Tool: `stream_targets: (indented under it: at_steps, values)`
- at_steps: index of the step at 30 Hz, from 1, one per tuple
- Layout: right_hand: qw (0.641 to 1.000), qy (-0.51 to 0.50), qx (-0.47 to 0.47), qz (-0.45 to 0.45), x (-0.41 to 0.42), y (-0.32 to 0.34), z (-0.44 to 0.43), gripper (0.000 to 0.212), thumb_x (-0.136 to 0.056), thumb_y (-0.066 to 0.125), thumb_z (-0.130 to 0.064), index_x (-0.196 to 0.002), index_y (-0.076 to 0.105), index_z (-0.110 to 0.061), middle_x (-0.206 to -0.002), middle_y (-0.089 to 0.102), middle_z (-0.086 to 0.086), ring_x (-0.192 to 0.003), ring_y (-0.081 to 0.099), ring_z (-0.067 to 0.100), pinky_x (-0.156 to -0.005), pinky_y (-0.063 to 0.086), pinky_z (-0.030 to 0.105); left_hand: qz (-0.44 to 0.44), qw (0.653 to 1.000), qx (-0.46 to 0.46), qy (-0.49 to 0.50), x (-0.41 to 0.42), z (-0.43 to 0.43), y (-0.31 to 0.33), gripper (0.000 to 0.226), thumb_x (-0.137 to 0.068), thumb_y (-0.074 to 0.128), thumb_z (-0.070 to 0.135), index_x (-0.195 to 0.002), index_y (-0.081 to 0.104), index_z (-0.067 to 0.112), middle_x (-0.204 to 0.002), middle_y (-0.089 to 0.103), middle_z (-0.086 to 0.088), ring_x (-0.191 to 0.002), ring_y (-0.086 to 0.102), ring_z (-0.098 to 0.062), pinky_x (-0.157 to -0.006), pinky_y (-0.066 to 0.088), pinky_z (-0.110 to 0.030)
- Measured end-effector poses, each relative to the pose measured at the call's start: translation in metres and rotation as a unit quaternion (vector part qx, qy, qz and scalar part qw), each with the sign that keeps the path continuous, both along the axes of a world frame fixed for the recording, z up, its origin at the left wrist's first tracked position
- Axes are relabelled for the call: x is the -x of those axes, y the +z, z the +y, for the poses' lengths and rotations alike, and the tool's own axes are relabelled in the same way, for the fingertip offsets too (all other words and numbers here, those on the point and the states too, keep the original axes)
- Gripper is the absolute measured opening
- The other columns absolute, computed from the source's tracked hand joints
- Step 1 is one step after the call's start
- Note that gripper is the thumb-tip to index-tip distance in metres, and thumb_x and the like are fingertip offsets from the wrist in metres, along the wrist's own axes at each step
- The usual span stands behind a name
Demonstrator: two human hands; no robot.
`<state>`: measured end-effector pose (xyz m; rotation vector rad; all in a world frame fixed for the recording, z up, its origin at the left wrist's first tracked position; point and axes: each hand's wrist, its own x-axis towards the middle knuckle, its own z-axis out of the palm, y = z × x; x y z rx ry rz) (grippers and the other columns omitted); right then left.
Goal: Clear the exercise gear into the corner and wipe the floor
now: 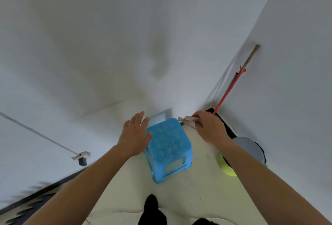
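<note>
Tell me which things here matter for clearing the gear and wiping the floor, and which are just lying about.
For the job: cloth gripped in the right hand; yellow-green ball; floor; open left hand.
Just there: blue plastic stool; red-handled broom; grey bin.

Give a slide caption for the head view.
Left hand open beside a blue stool; right hand clutching a cloth near the corner.

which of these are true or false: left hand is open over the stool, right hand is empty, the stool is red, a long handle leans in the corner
1. The left hand is open over the blue plastic stool. True.
2. The right hand is empty. False: it grips a crumpled cloth.
3. The stool is red. False: it is blue.
4. A long handle leans in the corner. True.
</note>
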<state>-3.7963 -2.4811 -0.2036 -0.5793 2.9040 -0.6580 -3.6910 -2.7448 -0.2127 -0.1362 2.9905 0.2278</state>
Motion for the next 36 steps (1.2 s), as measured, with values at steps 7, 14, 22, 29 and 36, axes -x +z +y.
stream_targets:
  at_steps: [7, 14, 22, 29, 36]
  values:
    - [0.994, -0.073, 0.036, -0.069, 0.075, -0.101, -0.027, 0.017, -0.096, 0.054, -0.023, -0.110, 0.064, -0.022, -0.087, 0.059, -0.010, -0.075, 0.054, 0.014, -0.060, 0.037, 0.028, -0.094, 0.995, -0.043, 0.015, 0.079, -0.012, -0.112, 0.057, -0.102, 0.032, 0.039, -0.152, 0.023, 0.013, -0.162, 0.012, -0.009, -0.149, 0.011, -0.025, -0.117, 0.021, -0.042]
    - [0.983, -0.088, 0.062, -0.148, 0.111, -0.288, -0.054, 0.019, -0.100, 0.051, -0.031, -0.113, 0.063, -0.025, -0.092, 0.062, -0.003, -0.083, 0.061, 0.020, -0.069, 0.044, 0.034, -0.187, 0.978, -0.050, 0.083, 0.095, 0.004, -0.292, 0.053, -0.101, 0.033, 0.026, -0.152, 0.021, 0.015, -0.162, 0.008, -0.010, -0.150, 0.006, -0.027, -0.117, 0.022, -0.041]
    - [0.980, 0.155, -0.053, -0.117, 0.059, -0.448, -0.071, 0.055, -0.101, 0.033, -0.046, -0.146, 0.048, -0.019, -0.157, 0.034, 0.021, -0.146, 0.030, 0.039, -0.117, 0.030, 0.053, -0.206, 0.970, -0.065, 0.111, 0.058, 0.025, -0.420, 0.064, -0.098, 0.036, 0.019, -0.156, 0.009, 0.015, -0.164, -0.007, -0.007, -0.151, -0.004, -0.025, -0.118, 0.025, -0.042]
    - [0.958, 0.239, -0.125, -0.095, 0.055, -0.461, -0.059, 0.056, -0.100, 0.039, -0.038, -0.155, 0.033, -0.027, -0.165, 0.013, 0.015, -0.153, 0.009, 0.036, -0.123, 0.009, 0.048, -0.210, 0.972, -0.066, 0.086, 0.053, 0.018, -0.427, 0.064, -0.099, 0.032, 0.025, -0.156, 0.003, 0.016, -0.164, -0.013, -0.007, -0.151, -0.009, -0.025, -0.115, 0.027, -0.038]
    - [0.945, 0.205, -0.167, -0.192, 0.078, -0.392, -0.064, 0.048, -0.098, 0.048, -0.026, -0.146, 0.044, -0.024, -0.164, 0.015, 0.014, -0.152, 0.009, 0.034, -0.122, 0.018, 0.048, -0.245, 0.964, -0.044, 0.096, 0.090, 0.007, -0.362, 0.052, -0.103, 0.027, 0.030, -0.154, 0.021, 0.019, -0.163, 0.016, -0.002, -0.149, 0.015, -0.022, -0.117, 0.024, -0.043]
